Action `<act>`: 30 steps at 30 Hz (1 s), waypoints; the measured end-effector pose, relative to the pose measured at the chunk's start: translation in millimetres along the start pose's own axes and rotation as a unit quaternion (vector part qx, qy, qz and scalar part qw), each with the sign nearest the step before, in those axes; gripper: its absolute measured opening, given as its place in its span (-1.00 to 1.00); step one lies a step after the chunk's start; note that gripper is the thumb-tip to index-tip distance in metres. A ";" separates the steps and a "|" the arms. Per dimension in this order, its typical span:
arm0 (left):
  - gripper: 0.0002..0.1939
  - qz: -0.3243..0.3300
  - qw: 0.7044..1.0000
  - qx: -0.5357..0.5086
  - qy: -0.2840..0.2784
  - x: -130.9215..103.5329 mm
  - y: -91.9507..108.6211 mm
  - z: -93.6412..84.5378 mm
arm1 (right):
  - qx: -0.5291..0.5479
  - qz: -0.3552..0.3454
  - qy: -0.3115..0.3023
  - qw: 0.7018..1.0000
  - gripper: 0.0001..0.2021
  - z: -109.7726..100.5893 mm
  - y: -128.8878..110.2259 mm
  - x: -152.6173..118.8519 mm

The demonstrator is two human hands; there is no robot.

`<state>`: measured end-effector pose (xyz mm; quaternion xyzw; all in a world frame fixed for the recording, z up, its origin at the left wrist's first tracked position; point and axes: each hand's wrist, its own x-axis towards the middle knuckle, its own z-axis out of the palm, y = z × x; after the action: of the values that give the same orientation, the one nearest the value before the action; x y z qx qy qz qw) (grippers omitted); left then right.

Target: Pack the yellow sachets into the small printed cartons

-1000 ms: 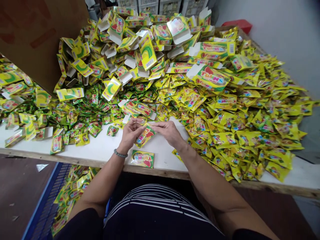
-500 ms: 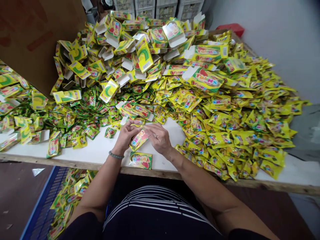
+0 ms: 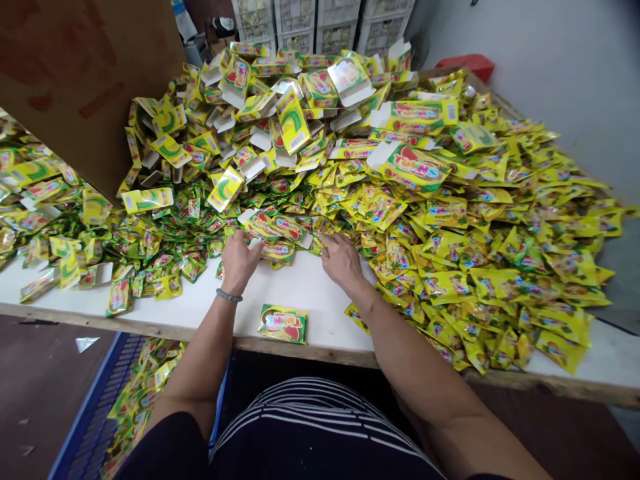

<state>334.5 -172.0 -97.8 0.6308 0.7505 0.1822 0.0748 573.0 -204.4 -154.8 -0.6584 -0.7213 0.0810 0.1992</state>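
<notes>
My left hand (image 3: 240, 259) reaches to the near edge of a heap of small green sweet packets (image 3: 197, 230), thumb spread from the fingers. To its right, my right hand (image 3: 343, 261) is at the yellow packets (image 3: 380, 207), fingers bent and apart. Both fingertips are partly hidden, and I see nothing held. Between the hands lie several yellow-green cardboard boxes (image 3: 270, 225) with white flaps. Closer to me, a closed box (image 3: 283, 325) printed with a watermelon lies flat by the edge of the white tabletop (image 3: 305, 287).
A big pile of boxes (image 3: 290, 120), many with open flaps, rises at the back. A brown carton (image 3: 85, 87) tilts in at the left. Below the table's wooden edge (image 3: 310, 352) stands a blue crate (image 3: 95, 400) with filled boxes. White crates (image 3: 295, 23) are stacked behind.
My hands were together over a box or packet; now they are parted and further forward. That piece has left my fingers; where it went I cannot tell. The box near the edge stayed.
</notes>
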 end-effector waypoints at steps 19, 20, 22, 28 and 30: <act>-0.62 -0.020 0.961 -0.264 -0.080 -19.6 -50.2 -19.9 | 0.222 0.059 0.061 0.971 -0.67 -12.3 0.5 -1.3; -0.59 -0.004 0.931 -0.348 -0.112 -21.9 -40.1 -18.9 | 0.268 0.070 0.061 0.959 -0.69 -13.9 0.9 -0.2; -0.54 0.006 0.865 -0.467 -0.184 -25.6 -17.6 -12.5 | 0.338 0.088 0.047 0.936 -0.68 -14.5 -0.1 0.2; -0.53 -0.022 0.802 -0.542 -0.250 -29.2 26.8 32.5 | 0.332 0.138 0.052 0.932 -0.78 -7.4 -0.5 -0.5; -0.54 -0.033 0.797 -0.549 -0.251 -31.2 28.5 43.5 | 0.350 0.146 0.058 0.923 -0.76 -8.9 0.7 -0.3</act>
<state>381.7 -190.7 -131.1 0.4829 0.4999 0.3965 0.5998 577.2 -205.9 -147.0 -0.6483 -0.5298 0.3189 0.4443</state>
